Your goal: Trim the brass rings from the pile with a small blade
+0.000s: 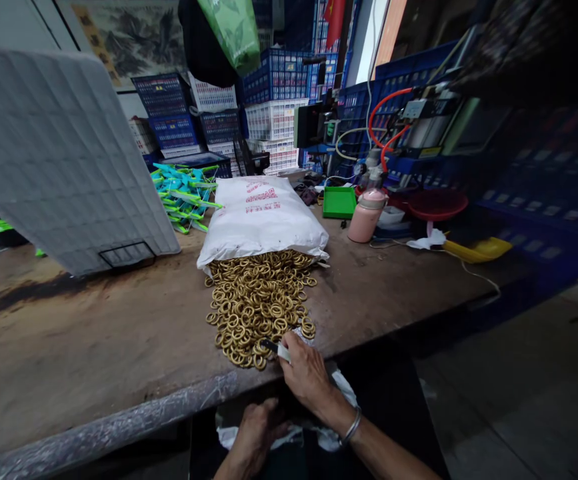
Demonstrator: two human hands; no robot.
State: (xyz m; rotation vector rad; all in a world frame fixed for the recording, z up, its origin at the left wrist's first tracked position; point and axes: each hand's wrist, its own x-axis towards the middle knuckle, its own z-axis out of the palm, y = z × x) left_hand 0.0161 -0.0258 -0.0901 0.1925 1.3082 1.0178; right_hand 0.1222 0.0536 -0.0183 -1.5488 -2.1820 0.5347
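A heap of brass-coloured rings (256,310) spills from the mouth of a white printed sack (269,217) onto the table. My right hand (306,370), with a bangle at the wrist, is closed around a thin dark tool with a white-wrapped grip (283,351). Its dark tip touches the near right side of the heap; the tool's exact kind does not show. Below the table edge, my left hand (256,430) is beside a white plastic bag (229,437) over my lap. Its fingers are partly hidden and blurred, so their grip is unclear.
A tall white ribbed panel (73,160) stands at left on a wire support. Blue and green plastic pieces (183,193) lie behind it. To the right are a green tray (339,202), a pink bottle (366,217), a red dish (437,204) and a yellow scoop (479,251).
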